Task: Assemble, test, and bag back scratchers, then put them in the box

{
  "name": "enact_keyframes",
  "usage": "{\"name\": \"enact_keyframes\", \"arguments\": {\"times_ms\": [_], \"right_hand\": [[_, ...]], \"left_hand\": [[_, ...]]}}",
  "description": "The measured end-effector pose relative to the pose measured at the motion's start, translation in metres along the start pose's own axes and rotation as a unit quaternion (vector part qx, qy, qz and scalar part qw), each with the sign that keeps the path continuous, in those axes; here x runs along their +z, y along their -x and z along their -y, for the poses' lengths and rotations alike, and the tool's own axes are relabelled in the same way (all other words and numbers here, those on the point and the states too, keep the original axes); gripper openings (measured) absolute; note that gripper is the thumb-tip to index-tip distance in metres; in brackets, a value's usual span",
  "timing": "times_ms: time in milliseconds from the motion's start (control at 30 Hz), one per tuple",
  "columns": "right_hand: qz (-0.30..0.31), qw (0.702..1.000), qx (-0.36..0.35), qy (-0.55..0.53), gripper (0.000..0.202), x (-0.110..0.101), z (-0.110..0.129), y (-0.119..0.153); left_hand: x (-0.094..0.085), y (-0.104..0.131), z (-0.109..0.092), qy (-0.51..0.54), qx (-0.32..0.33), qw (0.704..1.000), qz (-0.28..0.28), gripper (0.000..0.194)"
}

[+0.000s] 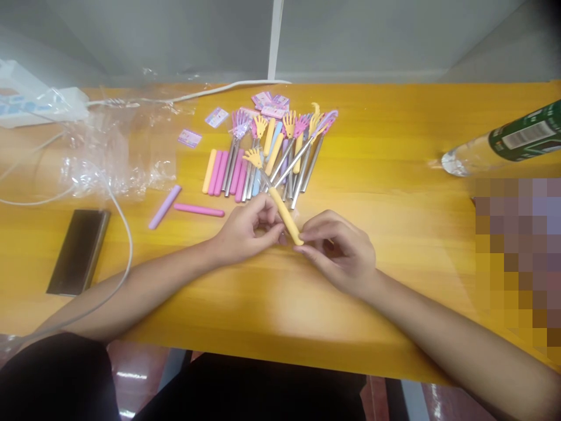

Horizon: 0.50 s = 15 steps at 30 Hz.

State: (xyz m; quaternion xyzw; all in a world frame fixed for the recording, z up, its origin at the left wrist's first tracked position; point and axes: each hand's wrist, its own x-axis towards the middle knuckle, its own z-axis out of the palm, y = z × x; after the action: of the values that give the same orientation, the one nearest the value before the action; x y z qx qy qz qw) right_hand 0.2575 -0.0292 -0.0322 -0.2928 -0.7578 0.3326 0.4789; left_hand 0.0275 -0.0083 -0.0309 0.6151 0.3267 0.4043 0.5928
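Yellow back scratcher (276,197) slants over the middle of the tabletop (403,193), its near end pinched between thumb and finger of the right hand (344,251). The left hand (245,231) curls, partly open, beside the handle (287,218); whether it grips cannot be told. Other scratchers (301,154) lie on the far side.

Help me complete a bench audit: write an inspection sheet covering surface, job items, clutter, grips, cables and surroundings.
Surface: glossy yellow-brown table.
Job items: yellow hand-headed stick held; similar sticks and coloured tubes on the table.
Clutter: clear plastic wrapping, dark phone-like device, printed cards, green-labelled bottle.
Grips: right grip pinches the stick's near end; left grip curls beside it, contact unclear.
Cables: white cable passing over the left forearm; another along the table's back.
Surroundings: grey partition behind; pixelated patch at right.
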Motion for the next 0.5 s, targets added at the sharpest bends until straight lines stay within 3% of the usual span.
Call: {"name": "enact_keyframes", "arguments": {"times_ms": [233,500], "right_hand": [[-0.008,0.999,-0.009,0.037,0.023,-0.0023,0.0018,-0.0011],[-0.006,0.999,-0.003,0.051,0.022,-0.0025,0.0033,-0.0022]], "left_hand": [[-0.0003,0.0065,-0.0012,-0.099,0.058,0.99,0.08,0.027],[-0.0005,0.0102,-0.0048,-0.16,0.063,0.973,0.155,0.022]]}}
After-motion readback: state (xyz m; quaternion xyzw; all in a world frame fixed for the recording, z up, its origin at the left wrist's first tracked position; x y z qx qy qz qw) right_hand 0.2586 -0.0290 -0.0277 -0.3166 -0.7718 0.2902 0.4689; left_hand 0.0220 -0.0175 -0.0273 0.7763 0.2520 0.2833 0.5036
